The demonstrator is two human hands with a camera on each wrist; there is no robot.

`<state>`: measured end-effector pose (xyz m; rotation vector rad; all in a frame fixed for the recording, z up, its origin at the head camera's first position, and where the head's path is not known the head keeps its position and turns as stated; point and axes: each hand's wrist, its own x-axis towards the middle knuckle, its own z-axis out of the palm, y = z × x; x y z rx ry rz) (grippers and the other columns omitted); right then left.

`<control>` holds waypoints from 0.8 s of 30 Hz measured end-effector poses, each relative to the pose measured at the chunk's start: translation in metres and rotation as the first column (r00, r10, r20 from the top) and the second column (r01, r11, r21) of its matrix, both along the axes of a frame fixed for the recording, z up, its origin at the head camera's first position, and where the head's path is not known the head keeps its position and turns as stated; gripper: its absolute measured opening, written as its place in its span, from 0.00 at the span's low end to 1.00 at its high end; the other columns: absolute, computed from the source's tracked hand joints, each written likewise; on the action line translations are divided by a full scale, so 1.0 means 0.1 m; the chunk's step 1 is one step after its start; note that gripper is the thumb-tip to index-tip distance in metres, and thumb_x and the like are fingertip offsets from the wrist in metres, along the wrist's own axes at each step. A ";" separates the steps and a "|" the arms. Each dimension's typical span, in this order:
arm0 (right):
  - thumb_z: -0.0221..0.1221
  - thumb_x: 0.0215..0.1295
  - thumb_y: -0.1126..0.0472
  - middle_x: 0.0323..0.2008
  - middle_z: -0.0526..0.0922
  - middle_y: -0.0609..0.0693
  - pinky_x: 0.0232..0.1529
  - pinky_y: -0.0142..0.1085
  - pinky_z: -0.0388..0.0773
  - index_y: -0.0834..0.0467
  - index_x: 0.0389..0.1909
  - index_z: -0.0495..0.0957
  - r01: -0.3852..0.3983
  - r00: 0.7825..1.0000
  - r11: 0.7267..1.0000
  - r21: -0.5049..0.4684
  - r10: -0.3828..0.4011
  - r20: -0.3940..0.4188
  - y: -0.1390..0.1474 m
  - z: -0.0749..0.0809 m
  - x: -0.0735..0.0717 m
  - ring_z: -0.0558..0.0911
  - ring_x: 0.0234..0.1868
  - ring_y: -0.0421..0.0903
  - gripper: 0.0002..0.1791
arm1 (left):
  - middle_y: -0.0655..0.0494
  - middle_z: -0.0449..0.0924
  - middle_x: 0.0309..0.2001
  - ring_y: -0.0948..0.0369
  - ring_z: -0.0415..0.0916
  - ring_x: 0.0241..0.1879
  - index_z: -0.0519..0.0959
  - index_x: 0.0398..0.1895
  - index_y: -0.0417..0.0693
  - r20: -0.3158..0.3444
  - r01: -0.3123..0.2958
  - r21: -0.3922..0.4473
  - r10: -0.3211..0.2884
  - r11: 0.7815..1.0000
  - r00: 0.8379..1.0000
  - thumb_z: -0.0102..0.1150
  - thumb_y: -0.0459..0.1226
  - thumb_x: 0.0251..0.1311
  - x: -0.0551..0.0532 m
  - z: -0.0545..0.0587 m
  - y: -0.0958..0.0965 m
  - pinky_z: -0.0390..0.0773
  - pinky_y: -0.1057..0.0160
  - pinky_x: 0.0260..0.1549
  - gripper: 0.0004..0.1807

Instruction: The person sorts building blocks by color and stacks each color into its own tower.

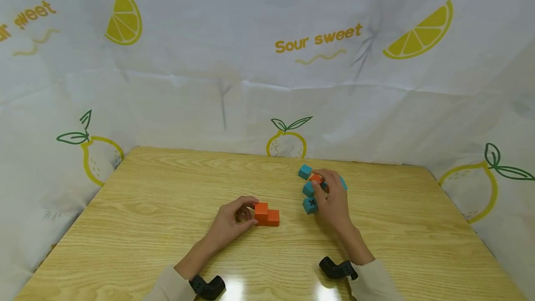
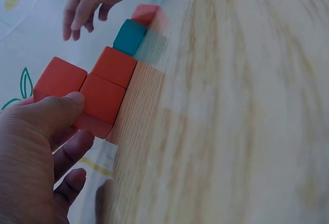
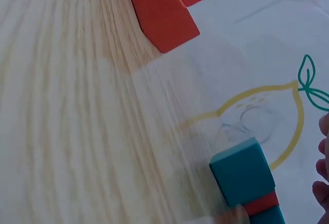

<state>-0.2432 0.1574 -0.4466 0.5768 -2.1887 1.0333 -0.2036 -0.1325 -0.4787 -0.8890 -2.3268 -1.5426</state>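
In the head view, my left hand pinches the near-left end of a small stack of orange cubes: two lie side by side, with one on top at the left. The left wrist view shows my thumb across the upper orange cube and the one under it. My right hand is over a group of blue cubes at the right, thumb and fingers spread around an orange cube. No cube is seen lifted in it. Part of the group is hidden under that hand.
A blue cube with a black mark sits nearest me in the group, and another blue cube lies at its far side. The wooden table ends at a white curtain with lemon prints.
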 end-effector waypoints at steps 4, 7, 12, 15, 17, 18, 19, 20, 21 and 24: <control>0.58 0.64 0.72 0.52 0.72 0.63 0.41 0.49 0.68 0.68 0.53 0.74 0.015 0.999 1.000 0.017 -0.015 0.039 0.09 -0.08 -0.06 0.69 0.46 0.59 0.16 | 0.63 0.78 0.41 0.66 0.74 0.30 0.75 0.55 0.58 0.003 -0.012 -0.011 0.012 1.000 1.000 0.69 0.31 0.54 0.01 0.00 -0.01 0.75 0.65 0.26 0.25; 0.58 0.63 0.73 0.52 0.73 0.65 0.45 0.50 0.63 0.69 0.52 0.75 0.037 0.996 0.999 0.035 -0.040 0.077 0.12 -0.13 -0.08 0.67 0.48 0.62 0.16 | 0.63 0.78 0.41 0.66 0.73 0.30 0.75 0.55 0.58 0.005 -0.014 -0.010 0.015 1.000 1.000 0.69 0.31 0.54 0.01 0.00 -0.01 0.74 0.66 0.25 0.25; 0.59 0.61 0.74 0.52 0.75 0.65 0.44 0.50 0.63 0.68 0.52 0.76 0.101 0.990 0.991 0.092 -0.109 0.087 0.12 -0.18 -0.08 0.67 0.46 0.61 0.17 | 0.63 0.78 0.41 0.66 0.73 0.29 0.75 0.55 0.60 0.006 -0.009 -0.005 0.010 1.000 1.000 0.69 0.32 0.54 0.01 0.00 -0.01 0.74 0.66 0.25 0.25; 0.58 0.60 0.76 0.52 0.75 0.65 0.42 0.50 0.65 0.69 0.53 0.76 0.124 0.990 0.984 0.131 -0.132 0.056 0.12 -0.19 -0.08 0.68 0.44 0.61 0.18 | 0.63 0.78 0.42 0.65 0.73 0.29 0.75 0.55 0.61 0.007 -0.008 -0.005 0.008 1.000 1.000 0.68 0.33 0.55 0.00 0.00 -0.01 0.74 0.66 0.25 0.25; 0.58 0.60 0.77 0.52 0.75 0.65 0.43 0.51 0.66 0.69 0.54 0.75 0.136 0.989 0.978 0.160 -0.144 0.044 0.13 -0.20 -0.08 0.69 0.44 0.62 0.19 | 0.63 0.78 0.42 0.65 0.73 0.29 0.75 0.55 0.61 0.003 -0.007 -0.005 0.007 1.000 1.000 0.68 0.33 0.55 0.00 -0.01 -0.01 0.74 0.66 0.25 0.25; 0.58 0.60 0.77 0.52 0.76 0.65 0.44 0.52 0.67 0.69 0.54 0.75 0.142 0.988 0.974 0.175 -0.152 0.043 0.13 -0.20 -0.08 0.69 0.45 0.62 0.20 | 0.63 0.78 0.42 0.65 0.73 0.29 0.75 0.55 0.61 0.002 -0.007 -0.004 0.007 1.000 1.000 0.68 0.33 0.55 0.00 -0.01 -0.01 0.74 0.66 0.25 0.25; 0.58 0.60 0.77 0.53 0.76 0.65 0.45 0.52 0.67 0.69 0.55 0.75 0.149 0.986 0.970 0.191 -0.160 0.045 0.13 -0.21 -0.08 0.69 0.46 0.62 0.20 | 0.63 0.78 0.42 0.66 0.73 0.29 0.75 0.55 0.61 0.001 -0.007 -0.004 0.007 1.000 1.000 0.68 0.34 0.55 0.00 -0.01 -0.01 0.74 0.66 0.25 0.25; 0.58 0.60 0.78 0.53 0.76 0.64 0.45 0.53 0.67 0.69 0.55 0.75 0.158 0.984 0.965 0.210 -0.171 0.047 0.13 -0.21 -0.08 0.69 0.46 0.62 0.21 | 0.63 0.78 0.42 0.66 0.73 0.29 0.75 0.55 0.61 0.001 -0.008 -0.005 0.008 1.000 1.000 0.68 0.34 0.55 0.00 0.00 -0.01 0.74 0.66 0.25 0.25; 0.58 0.60 0.77 0.54 0.76 0.64 0.46 0.54 0.67 0.68 0.56 0.75 0.167 0.982 0.959 0.230 -0.183 0.052 0.13 -0.21 -0.08 0.70 0.47 0.62 0.21 | 0.63 0.78 0.42 0.66 0.73 0.29 0.75 0.55 0.61 -0.001 -0.008 -0.006 0.008 1.000 1.000 0.68 0.34 0.55 0.00 0.00 -0.01 0.74 0.66 0.25 0.25; 0.57 0.61 0.76 0.58 0.74 0.61 0.46 0.57 0.65 0.66 0.57 0.75 0.182 0.974 0.940 0.290 -0.212 0.078 0.13 -0.20 -0.08 0.69 0.49 0.63 0.22 | 0.63 0.78 0.42 0.66 0.73 0.29 0.75 0.55 0.61 -0.005 -0.008 -0.009 0.008 1.000 1.000 0.68 0.34 0.55 0.00 -0.01 -0.01 0.74 0.66 0.25 0.25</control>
